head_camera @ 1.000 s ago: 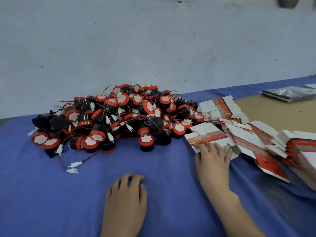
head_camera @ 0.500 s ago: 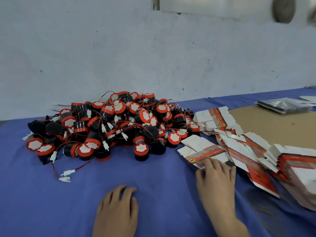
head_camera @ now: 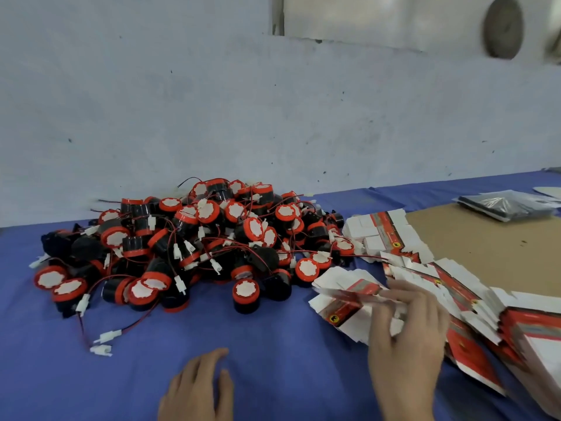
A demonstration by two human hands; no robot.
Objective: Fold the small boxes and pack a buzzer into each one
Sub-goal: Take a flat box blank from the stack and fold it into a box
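Since the earlier frame, the top flat box (head_camera: 343,302) is found raised from the fanned stack of blanks (head_camera: 473,302) by the right hand (head_camera: 406,332), whose fingers (head_camera: 394,291) are curled and pinched on its right end. The left hand (head_camera: 197,387) is laid on the desk (head_camera: 273,344) near the front edge, fingers relaxed, nothing held. The box's long axis is directed left from the fingers toward the buzzer pile (head_camera: 182,247), which lies nearer the left hand. A yellow-and-black emblem (head_camera: 333,319) is seen on the box; no lettering can be read.

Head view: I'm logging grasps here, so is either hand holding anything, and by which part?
The right hand pinches the top flat box blank by its right end, fingers curled over the edge. The left hand holds nothing.
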